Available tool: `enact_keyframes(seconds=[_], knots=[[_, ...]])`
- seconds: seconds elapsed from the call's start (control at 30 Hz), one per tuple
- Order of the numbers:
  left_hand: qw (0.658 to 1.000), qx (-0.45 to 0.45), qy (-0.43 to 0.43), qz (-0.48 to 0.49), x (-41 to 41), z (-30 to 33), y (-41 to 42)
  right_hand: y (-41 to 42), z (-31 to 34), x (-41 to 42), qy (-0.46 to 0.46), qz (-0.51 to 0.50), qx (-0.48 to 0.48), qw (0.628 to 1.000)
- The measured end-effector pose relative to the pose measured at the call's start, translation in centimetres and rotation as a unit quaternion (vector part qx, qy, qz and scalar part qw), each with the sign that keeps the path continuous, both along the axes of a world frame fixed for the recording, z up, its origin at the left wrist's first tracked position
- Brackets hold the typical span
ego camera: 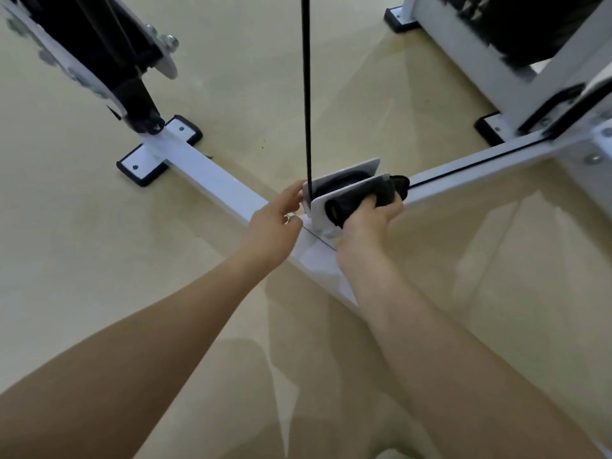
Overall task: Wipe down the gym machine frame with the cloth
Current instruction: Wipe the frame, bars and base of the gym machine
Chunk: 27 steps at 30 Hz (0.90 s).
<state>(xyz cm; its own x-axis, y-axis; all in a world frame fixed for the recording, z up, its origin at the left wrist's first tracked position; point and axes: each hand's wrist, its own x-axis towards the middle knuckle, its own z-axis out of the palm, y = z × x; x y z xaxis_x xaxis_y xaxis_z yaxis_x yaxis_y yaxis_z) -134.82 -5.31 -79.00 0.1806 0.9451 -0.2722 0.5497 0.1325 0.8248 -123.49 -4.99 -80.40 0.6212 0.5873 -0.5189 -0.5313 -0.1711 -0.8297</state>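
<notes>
A white gym machine frame lies low across the beige floor as a V of two bars. At their joint stands a white pulley bracket with a black wheel inside. My right hand is shut on a black cloth and presses it against the near plate of the bracket. My left hand rests on the frame bar just left of the bracket, fingers touching the plate's edge. A black cable rises straight up from the pulley.
A black and white upright stands at the far left on a foot plate. Another white frame part with a black block sits at the far right. Beige floor surrounds the bars.
</notes>
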Motion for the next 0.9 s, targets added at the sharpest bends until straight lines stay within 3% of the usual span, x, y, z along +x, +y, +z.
enact_keyframes(seconds=[0.17,0.3,0.43,0.57,0.67,0.73,0.77,0.87,0.9], knots=[[0.998,-0.040,-0.037,-0.017,-0.4,1.0,0.1,-0.6,1.0,-3.6,-0.026,-0.010,-0.007,1.000],[0.996,-0.047,-0.032,-0.066,-1.1,1.1,0.6,0.6,1.7,-1.3,0.024,-0.081,-0.014,0.996],[0.994,-0.043,-0.035,-0.095,-1.4,1.6,1.0,-2.7,0.6,-2.5,-0.078,0.068,-0.030,0.994],[0.993,-0.022,-0.018,-0.114,-1.6,1.6,1.5,-2.5,2.3,4.5,-0.152,0.042,0.042,0.987],[0.993,0.028,0.016,-0.110,-1.2,0.8,1.4,0.7,5.0,8.7,-0.228,0.193,0.086,0.951],[0.993,0.064,0.035,-0.090,-0.8,0.1,1.2,3.4,5.8,9.3,-0.289,0.369,0.060,0.881],[0.993,0.076,0.042,-0.075,-0.7,-0.2,1.1,4.7,6.1,9.2,-0.347,0.463,0.029,0.815],[0.995,0.086,0.049,-0.025,-0.2,-0.5,0.9,7.4,6.8,7.2,-0.540,0.648,-0.097,0.528],[0.994,0.090,0.053,-0.008,0.0,-0.5,0.8,7.8,6.9,6.2,-0.574,0.665,-0.110,0.465]])
